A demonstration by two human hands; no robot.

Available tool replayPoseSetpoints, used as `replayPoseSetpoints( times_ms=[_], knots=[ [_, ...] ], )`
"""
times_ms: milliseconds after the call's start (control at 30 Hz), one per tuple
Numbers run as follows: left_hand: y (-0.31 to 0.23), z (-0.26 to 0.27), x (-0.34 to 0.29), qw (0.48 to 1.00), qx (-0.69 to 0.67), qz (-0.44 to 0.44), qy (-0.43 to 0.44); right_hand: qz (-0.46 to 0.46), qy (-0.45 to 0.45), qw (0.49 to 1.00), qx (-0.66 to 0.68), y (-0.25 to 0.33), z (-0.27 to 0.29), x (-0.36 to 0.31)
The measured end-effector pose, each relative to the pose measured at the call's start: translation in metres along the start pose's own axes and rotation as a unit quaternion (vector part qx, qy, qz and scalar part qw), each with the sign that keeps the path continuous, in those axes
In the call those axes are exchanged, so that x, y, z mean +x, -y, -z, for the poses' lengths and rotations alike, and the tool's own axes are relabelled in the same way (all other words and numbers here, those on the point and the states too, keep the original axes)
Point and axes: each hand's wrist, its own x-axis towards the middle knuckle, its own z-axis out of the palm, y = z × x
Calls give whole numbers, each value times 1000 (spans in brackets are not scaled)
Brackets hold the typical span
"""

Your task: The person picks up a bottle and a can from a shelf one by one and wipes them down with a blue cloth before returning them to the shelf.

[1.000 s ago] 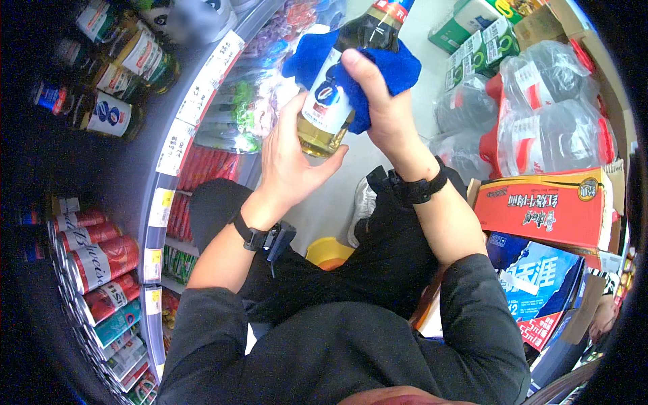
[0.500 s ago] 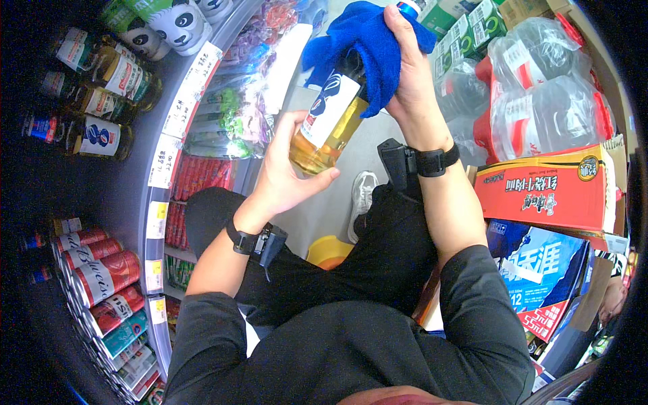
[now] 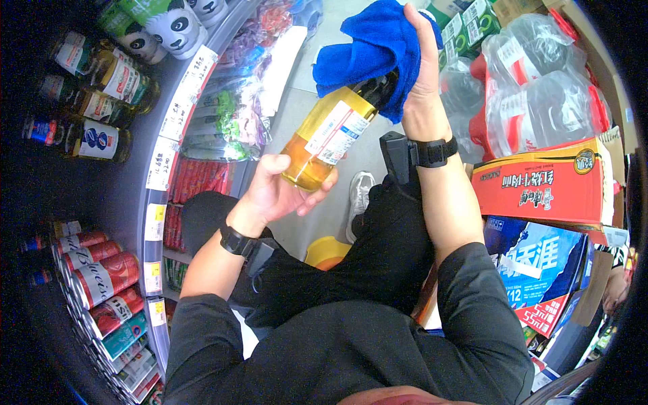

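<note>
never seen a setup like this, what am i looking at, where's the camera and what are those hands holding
There is no robot here: these are a person's own bare hands. The camera sits on the head and looks down, so the forearms reach up from below; its wide fisheye lens bends straight edges. Each wrist wears a black strap.

The left hand holds the base of a tilted bottle of yellowish liquid. The right hand grips a blue cloth bunched around its upper part.

No worktop sits beneath; the bottle is held up in the air. On the left, a shelf holds drink cans; on the right are wrapped clear bottles and a red carton.
</note>
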Motion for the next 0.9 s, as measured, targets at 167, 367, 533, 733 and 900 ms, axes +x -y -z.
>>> replayPoseSetpoints(
  times_ms=[167, 367, 533, 733, 900],
  knots=[
    [-9, 2, -3, 764, 580, -222, -174, 15, 0, 999, -44, 2, -1, 4],
    [-18, 11, 8, 544, 745, -261, -282, 47, -102, 994, -3, -9, 5, 10],
    [-12, 4, 8, 547, 767, -204, -268, 38, -80, 996, -34, -14, 14, 10],
    [-2, -1, 14, 609, 728, -200, -245, 24, -43, 991, -123, -41, -13, -9],
    [6, 1, 21, 653, 650, -203, -330, 11, -71, 987, -147, -66, -21, -13]
  ],
)
